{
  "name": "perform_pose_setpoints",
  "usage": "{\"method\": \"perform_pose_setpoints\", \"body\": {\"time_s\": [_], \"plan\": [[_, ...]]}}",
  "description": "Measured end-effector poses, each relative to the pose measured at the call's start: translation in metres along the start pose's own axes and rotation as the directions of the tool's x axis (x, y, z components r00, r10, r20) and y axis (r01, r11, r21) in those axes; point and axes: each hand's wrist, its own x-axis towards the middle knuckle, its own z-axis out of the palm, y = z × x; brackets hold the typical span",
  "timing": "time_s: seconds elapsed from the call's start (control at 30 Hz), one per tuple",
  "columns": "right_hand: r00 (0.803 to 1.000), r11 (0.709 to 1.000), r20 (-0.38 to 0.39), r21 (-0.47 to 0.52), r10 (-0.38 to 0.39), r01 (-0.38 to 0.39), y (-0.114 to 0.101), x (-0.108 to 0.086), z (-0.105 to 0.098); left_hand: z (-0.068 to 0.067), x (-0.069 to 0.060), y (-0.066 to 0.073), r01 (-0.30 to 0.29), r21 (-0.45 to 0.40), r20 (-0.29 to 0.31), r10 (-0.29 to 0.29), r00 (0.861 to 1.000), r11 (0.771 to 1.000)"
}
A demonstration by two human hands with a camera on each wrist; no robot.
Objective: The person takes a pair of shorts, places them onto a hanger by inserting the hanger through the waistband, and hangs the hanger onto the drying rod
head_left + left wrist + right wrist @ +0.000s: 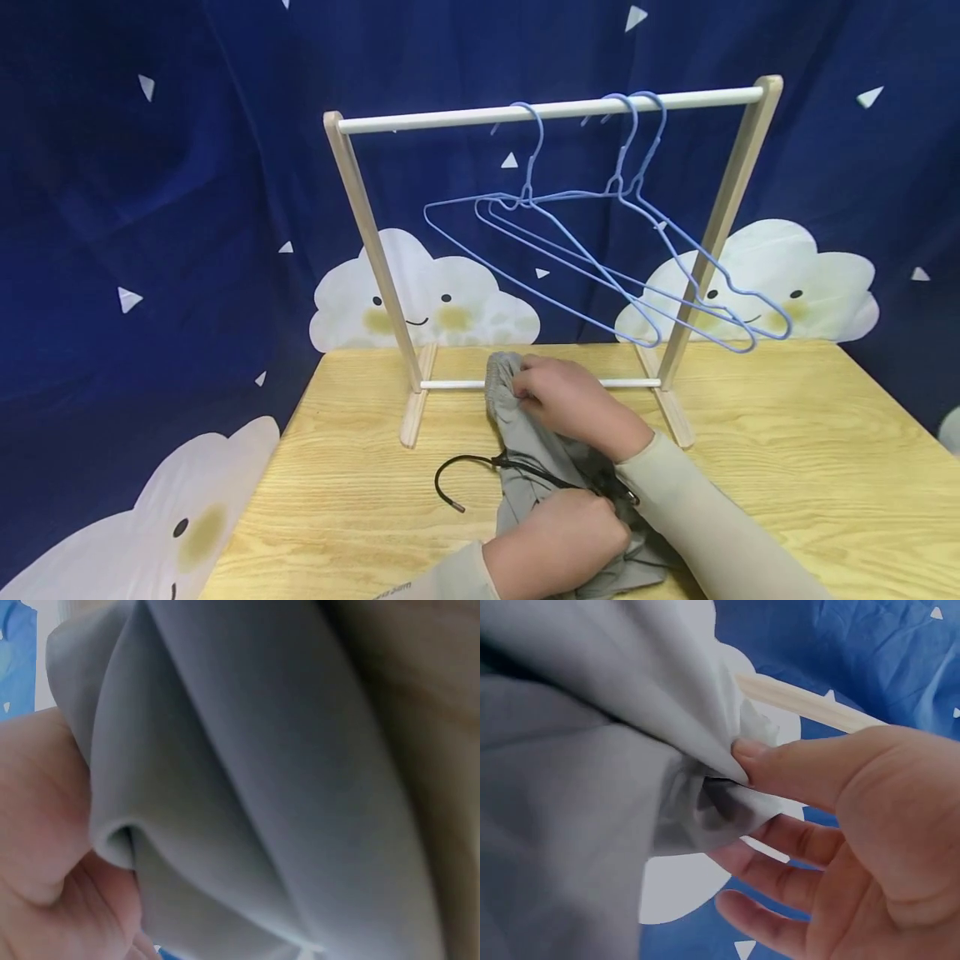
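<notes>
A grey garment [517,433] with a gathered elastic edge lies bunched on the table, below the middle of the rack. My right hand [562,396] pinches cloth near that edge; in the right wrist view the thumb [754,754] presses on a fold and the other fingers are under it. My left hand [558,533] is curled against the lower part, and the left wrist view shows the cloth [187,787] gripped there, filling most of the picture. Between the hands runs a black hanger [536,471], its hook pointing left; whether the left fingers also hold it is hidden.
A wooden rack [367,225] stands behind the hands, its white lower rail [453,385] passing behind the garment. Several blue hangers [532,158] dangle from the top bar [442,118]. Behind the wooden table [337,500] hangs a dark blue curtain [150,208] with clouds.
</notes>
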Motion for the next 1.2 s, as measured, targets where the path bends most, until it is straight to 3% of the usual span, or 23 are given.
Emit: {"method": "perform_pose_setpoints", "body": {"time_s": [0.2, 0.3, 0.43, 0.7, 0.87, 1.07, 1.13, 1.2], "plan": [[0.993, 0.999, -0.108, -0.017, -0.041, 0.039, -0.003, -0.010, -0.020, -0.002, -0.001, 0.000, 0.008, 0.011, 0.003, -0.008, 1.000, 1.000], [0.985, 0.999, -0.163, -0.019, -0.049, 0.047, -0.005, -0.018, -0.031, -0.006, 0.000, -0.004, 0.027, -0.031, 0.052, -0.025, 0.998, 0.999], [0.972, 0.998, -0.228, -0.022, -0.055, 0.052, -0.008, -0.032, -0.045, -0.010, -0.001, -0.008, 0.066, -0.048, 0.112, -0.061, 0.992, 0.997], [0.938, 0.998, -0.342, 0.011, -0.053, 0.061, -0.011, -0.067, -0.068, -0.009, -0.003, -0.019, 0.171, -0.083, 0.167, -0.155, 0.974, 0.982], [0.924, 0.998, -0.379, 0.005, -0.050, 0.056, -0.009, -0.088, -0.077, -0.004, -0.004, -0.031, 0.218, -0.080, 0.171, -0.202, 0.964, 0.973], [0.903, 0.997, -0.426, 0.003, -0.063, 0.071, -0.004, -0.106, -0.080, 0.001, -0.006, -0.039, 0.235, -0.079, 0.143, -0.222, 0.964, 0.969], [0.897, 0.997, -0.437, 0.007, -0.068, 0.079, -0.002, -0.110, -0.079, -0.002, -0.008, -0.042, 0.218, -0.134, 0.169, -0.194, 0.966, 0.967], [0.893, 0.996, -0.445, 0.011, -0.073, 0.087, -0.001, -0.112, -0.079, -0.012, -0.012, -0.050, 0.200, -0.261, 0.214, -0.146, 0.966, 0.944]]}}
